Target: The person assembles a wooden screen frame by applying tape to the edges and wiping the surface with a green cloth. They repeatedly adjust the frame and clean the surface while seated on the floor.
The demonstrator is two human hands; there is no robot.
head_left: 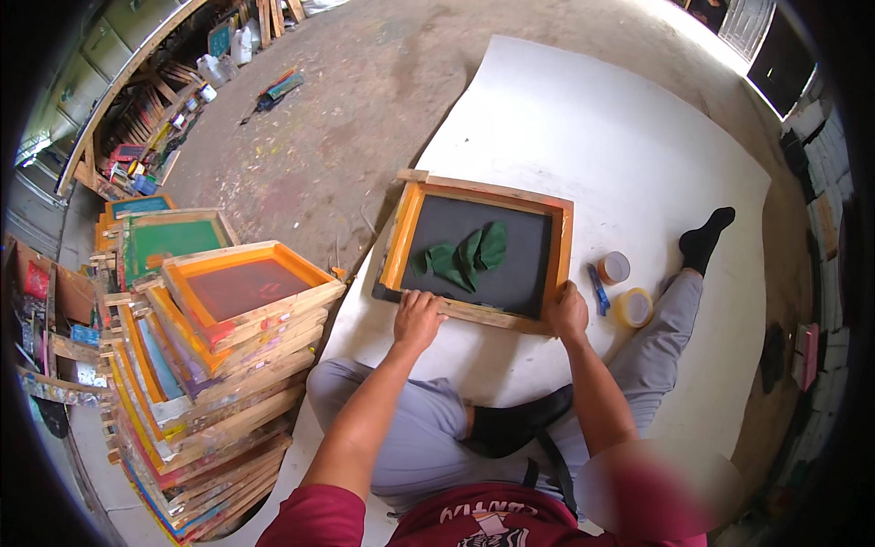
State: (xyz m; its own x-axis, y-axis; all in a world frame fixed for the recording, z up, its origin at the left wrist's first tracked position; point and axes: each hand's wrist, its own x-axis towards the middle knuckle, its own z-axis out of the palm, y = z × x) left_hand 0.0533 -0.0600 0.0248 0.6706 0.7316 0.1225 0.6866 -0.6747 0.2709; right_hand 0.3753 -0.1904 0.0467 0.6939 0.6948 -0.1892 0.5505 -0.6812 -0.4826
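Observation:
In front of me, a wooden screen printing frame [562,242] with dark grey mesh and orange-brown inner edges is at the middle of the white sheet. My left hand [419,319] is closed over its near rim, towards the left corner. At the near right corner, my right hand [569,313] grips the wood. A crumpled dark green cloth [469,255] lies on the mesh, touched by neither hand. Right of the frame are a blue utility knife [599,290], a roll of brown tape [614,267] and a yellowish roll of tape [634,308].
A tall stack of wooden screen frames [260,365] rises at my left, close to my knee. The large white sheet [629,137] lies under my legs on a stained concrete floor [355,100]. Shelves with bottles and frames line the far left; a block wall [829,210] stands at right.

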